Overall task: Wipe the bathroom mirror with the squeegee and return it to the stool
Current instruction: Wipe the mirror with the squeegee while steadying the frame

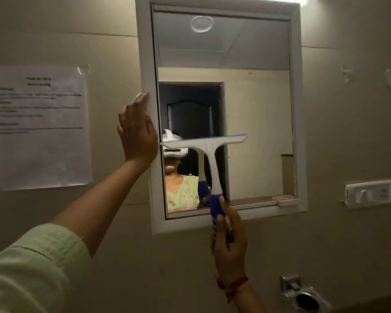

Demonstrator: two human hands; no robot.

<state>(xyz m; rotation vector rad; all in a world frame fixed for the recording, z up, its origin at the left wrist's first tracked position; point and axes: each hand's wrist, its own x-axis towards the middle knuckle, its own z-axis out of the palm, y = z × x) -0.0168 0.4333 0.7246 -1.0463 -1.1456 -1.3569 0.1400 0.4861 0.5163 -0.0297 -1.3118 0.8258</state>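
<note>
A white-framed mirror (257, 109) hangs on the beige tiled wall ahead of me. My right hand (229, 245) grips the blue handle of a squeegee (209, 159) from below. Its white T-shaped head lies almost level across the lower left half of the glass. My left hand (137, 134) rests flat against the left side of the mirror frame (148, 53), fingers pointing up. The stool is out of view.
A printed sheet (40, 127) is taped to the wall left of the mirror. A white switch plate (369, 193) sits to the right, and a metal holder (303, 294) is fixed low on the right. A small white tray (286, 199) rests on the mirror's bottom ledge.
</note>
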